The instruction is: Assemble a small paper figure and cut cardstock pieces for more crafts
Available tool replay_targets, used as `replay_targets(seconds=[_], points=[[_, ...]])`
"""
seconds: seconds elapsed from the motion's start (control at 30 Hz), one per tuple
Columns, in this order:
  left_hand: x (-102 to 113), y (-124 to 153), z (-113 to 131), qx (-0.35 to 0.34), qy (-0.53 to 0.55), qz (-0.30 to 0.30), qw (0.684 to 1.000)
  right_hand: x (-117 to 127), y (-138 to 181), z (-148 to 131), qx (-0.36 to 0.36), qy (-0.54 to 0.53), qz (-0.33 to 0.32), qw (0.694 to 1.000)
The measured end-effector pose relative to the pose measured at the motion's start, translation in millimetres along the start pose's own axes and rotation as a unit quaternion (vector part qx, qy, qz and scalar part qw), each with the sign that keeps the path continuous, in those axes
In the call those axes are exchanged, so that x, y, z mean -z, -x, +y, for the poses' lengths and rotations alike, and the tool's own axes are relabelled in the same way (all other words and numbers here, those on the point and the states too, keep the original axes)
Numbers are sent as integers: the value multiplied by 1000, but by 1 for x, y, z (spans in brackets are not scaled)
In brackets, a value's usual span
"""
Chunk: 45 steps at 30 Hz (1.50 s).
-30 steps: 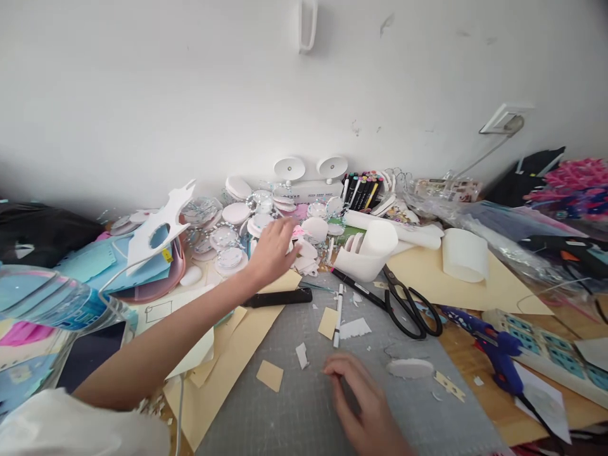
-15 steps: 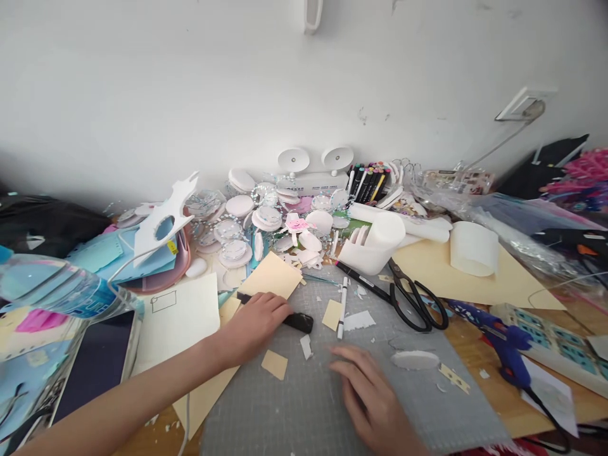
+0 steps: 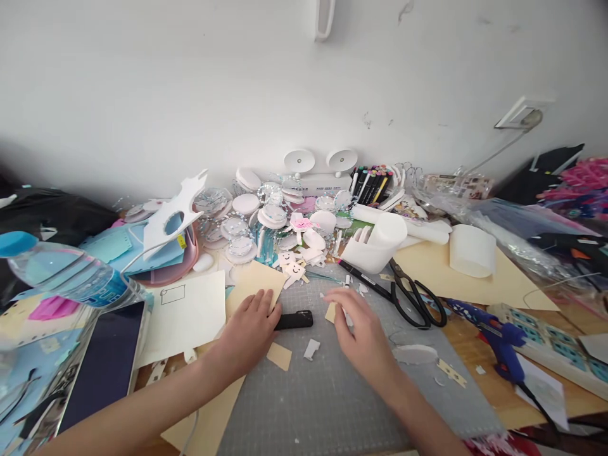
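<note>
My left hand [image 3: 249,329] lies flat, fingers stretched out, on a tan paper sheet [image 3: 254,285] and over the near end of a black utility knife [image 3: 295,320] on the grey cutting mat [image 3: 332,392]. My right hand [image 3: 361,329] hovers over the white pen [image 3: 348,280] and a small tan paper scrap [image 3: 330,311], fingers curled loosely down toward them; whether they grip anything I cannot make out. Another tan scrap [image 3: 279,356] and a white scrap [image 3: 311,348] lie between my hands.
Black scissors [image 3: 412,294] and a white cup [image 3: 375,244] sit behind the right hand. A blue glue gun [image 3: 494,339] lies at right, near a power strip [image 3: 546,345]. White discs [image 3: 247,209], markers [image 3: 370,180], a water bottle [image 3: 66,275] and a dark tablet [image 3: 107,364] crowd the back and left.
My left hand drew back from the discs at the rear onto the knife and tan paper. My right hand moved forward from the mat's near part to the pen and scrap.
</note>
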State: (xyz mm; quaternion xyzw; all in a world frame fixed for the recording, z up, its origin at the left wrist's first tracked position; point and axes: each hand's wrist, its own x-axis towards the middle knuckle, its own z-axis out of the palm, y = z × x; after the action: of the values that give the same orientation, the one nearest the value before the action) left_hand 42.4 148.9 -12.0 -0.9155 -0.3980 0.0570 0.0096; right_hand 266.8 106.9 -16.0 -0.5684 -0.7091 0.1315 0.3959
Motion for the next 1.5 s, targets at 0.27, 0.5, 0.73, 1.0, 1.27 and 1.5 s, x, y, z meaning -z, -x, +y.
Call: replay_targets(seconds=[0.27, 0.5, 0.73, 1.0, 1.27, 1.5], points=[[-7, 9, -2, 34, -34, 2, 999, -57, -93, 18, -85, 53, -39, 994], [2, 14, -9, 20, 16, 13, 1000, -42, -100, 20, -106, -72, -72, 989], [53, 9, -13, 117, 452, 105, 878, 15, -81, -26, -113, -258, -104, 954], [70, 6, 0, 68, 759, 26, 647, 33, -62, -48, -133, -370, -103, 914], [63, -10, 2, 81, 746, 27, 660, 32, -55, -42, -143, -333, -87, 928], [32, -60, -17, 160, 670, 53, 723, 30, -15, -23, -169, -274, -2, 947]])
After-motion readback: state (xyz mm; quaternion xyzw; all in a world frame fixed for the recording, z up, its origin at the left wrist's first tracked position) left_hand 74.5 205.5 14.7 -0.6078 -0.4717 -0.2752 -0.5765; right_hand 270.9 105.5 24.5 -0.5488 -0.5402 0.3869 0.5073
